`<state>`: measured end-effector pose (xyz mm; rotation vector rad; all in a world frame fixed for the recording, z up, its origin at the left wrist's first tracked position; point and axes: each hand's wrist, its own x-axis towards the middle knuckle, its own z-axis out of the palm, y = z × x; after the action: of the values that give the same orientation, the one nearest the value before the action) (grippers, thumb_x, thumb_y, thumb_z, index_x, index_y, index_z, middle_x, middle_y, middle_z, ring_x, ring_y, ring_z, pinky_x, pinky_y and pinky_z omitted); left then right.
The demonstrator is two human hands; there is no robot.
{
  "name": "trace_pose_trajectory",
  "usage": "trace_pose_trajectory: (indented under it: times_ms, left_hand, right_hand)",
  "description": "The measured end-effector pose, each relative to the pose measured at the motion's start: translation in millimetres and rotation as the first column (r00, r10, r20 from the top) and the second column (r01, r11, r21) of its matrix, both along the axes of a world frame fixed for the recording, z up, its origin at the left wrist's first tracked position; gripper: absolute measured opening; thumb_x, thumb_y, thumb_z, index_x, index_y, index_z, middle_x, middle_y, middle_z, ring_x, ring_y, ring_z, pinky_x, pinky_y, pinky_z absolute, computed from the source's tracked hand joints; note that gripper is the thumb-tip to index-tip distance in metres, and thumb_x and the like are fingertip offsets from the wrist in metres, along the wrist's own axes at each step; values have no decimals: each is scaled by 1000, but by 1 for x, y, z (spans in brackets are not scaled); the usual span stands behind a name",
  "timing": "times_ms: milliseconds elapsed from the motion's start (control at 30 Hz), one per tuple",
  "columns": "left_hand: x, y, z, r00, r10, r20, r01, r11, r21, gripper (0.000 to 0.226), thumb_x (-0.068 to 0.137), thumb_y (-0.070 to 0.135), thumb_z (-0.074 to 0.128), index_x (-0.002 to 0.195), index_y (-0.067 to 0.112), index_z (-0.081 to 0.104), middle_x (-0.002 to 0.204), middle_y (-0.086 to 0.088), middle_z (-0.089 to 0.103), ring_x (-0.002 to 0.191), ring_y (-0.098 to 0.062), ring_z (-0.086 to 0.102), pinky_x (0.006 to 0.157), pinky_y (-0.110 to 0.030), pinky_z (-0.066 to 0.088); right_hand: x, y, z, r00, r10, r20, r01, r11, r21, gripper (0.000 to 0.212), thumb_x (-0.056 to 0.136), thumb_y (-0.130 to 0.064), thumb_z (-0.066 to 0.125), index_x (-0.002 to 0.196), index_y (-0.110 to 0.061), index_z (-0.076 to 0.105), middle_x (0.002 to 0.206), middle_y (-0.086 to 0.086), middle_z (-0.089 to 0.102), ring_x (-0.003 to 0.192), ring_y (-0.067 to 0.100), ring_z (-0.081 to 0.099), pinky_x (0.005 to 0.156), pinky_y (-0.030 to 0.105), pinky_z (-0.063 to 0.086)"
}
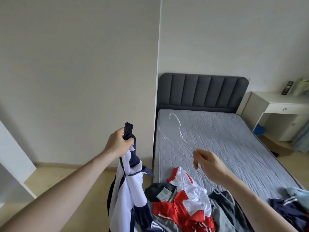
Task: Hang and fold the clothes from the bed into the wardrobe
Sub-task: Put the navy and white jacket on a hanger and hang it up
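Note:
My left hand (119,142) grips the collar of a navy and white zip jacket (127,185), which hangs down beside the bed's near left corner. My right hand (209,164) pinches the lower corner of a thin white wire hanger (174,131), held up over the grey mattress (234,139) with its hook pointing away. On the near end of the bed lies a heap of clothes: a red and white jacket (189,198), dark grey garments (160,190) and a navy piece (287,208) at the right.
A dark grey padded headboard (203,91) stands against the far wall. A white desk (280,104) with a pale green jug (300,87) is to the right of the bed. A white wall panel (83,81) fills the left, with wooden floor (66,178) below.

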<state>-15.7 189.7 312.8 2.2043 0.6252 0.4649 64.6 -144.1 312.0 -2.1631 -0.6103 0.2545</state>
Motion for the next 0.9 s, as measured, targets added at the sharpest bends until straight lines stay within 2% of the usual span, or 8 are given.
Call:
trace_pose_trajectory:
  times_ms: [133,267,467,900]
  left_hand:
    - [3,15,1,999,1,-47,3,996,91,26,87,9,54,68,16,38,56,3,44,56,-23,37,51,-32,27]
    - [4,23,2,996,-16,-88,28,991,133,30,90,8,53,66,22,42,57,2,46,55,-20,40,51,-32,28]
    - [3,36,8,996,0,-89,13,989,147,27,93,13,56,68,17,46,57,0,46,57,-23,41,52,-32,29]
    - [1,34,19,999,0,-46,9,982,187,34,92,13,57,63,22,42,55,1,45,55,-22,41,52,-32,30]
  right_hand:
    - [-3,-8,4,994,9,104,-7,1000,-16,38,106,-17,44,70,-15,58,58,7,55,44,7,33,44,18,26]
    - [-9,-11,13,993,-8,119,1,999,52,35,105,-23,52,73,-17,67,48,-4,35,42,12,25,42,18,20]
    - [-14,-16,28,978,-5,210,-5,999,48,40,104,-26,56,67,-17,68,41,-7,34,37,8,25,41,17,19]
    - [-24,1,31,967,36,252,-37,999,-1,41,104,-27,56,65,-22,67,39,-9,35,38,9,26,42,21,22]
